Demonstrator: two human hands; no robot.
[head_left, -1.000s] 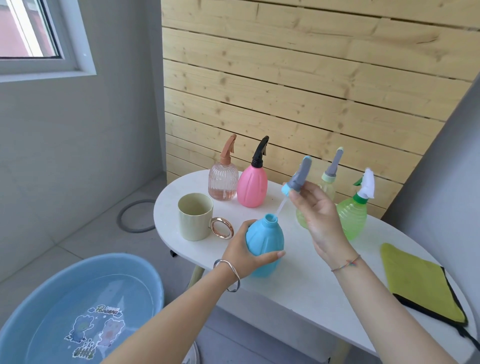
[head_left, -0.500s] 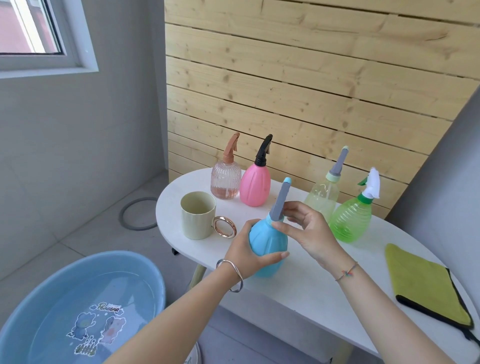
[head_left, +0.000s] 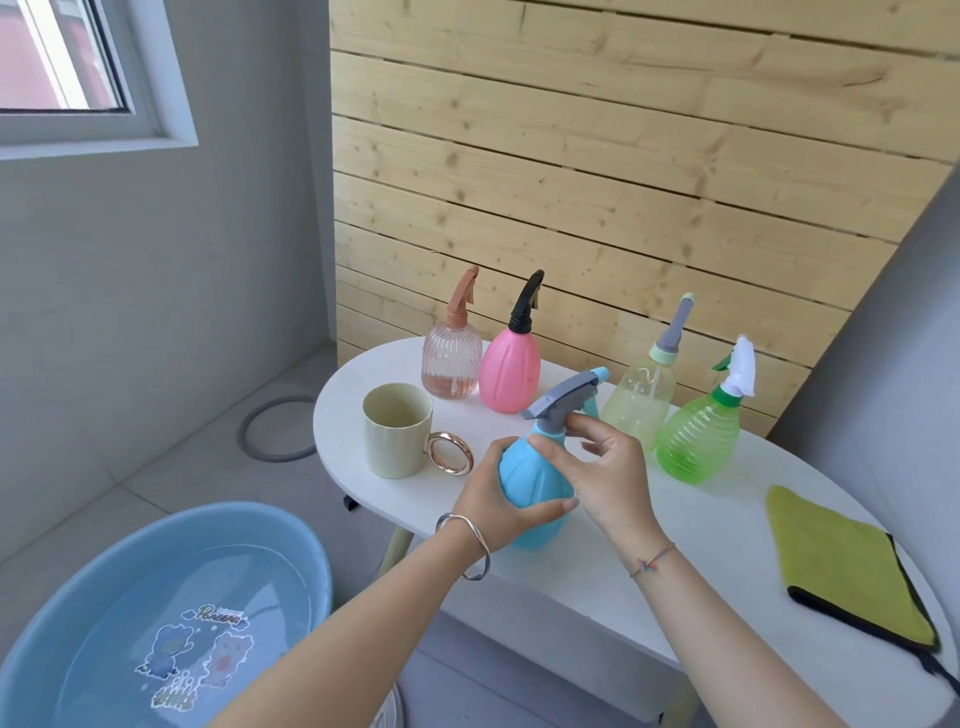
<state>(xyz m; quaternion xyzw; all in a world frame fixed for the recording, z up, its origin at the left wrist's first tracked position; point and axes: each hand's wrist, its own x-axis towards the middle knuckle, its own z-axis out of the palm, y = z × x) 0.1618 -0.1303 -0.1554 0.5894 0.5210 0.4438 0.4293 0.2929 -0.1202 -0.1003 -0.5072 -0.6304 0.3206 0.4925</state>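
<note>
My forearms (head_left: 363, 623) are bare. A thin silver bangle (head_left: 470, 545), open-ended and slightly twisted, circles the wrist of my left hand (head_left: 493, 499). A fine braided bracelet (head_left: 652, 560) with red and blue threads sits behind my right hand (head_left: 608, 478).

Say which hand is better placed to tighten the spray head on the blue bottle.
Right, probably. The right hand pinches the collar under the grey spray head, ready to twist, while the left hand wraps the blue bottle, steadying it on the table.

Forearms reach forward, left hand (head_left: 497, 501) curled in a side grip, right hand (head_left: 609, 480) pinching with thumb and forefinger
</note>
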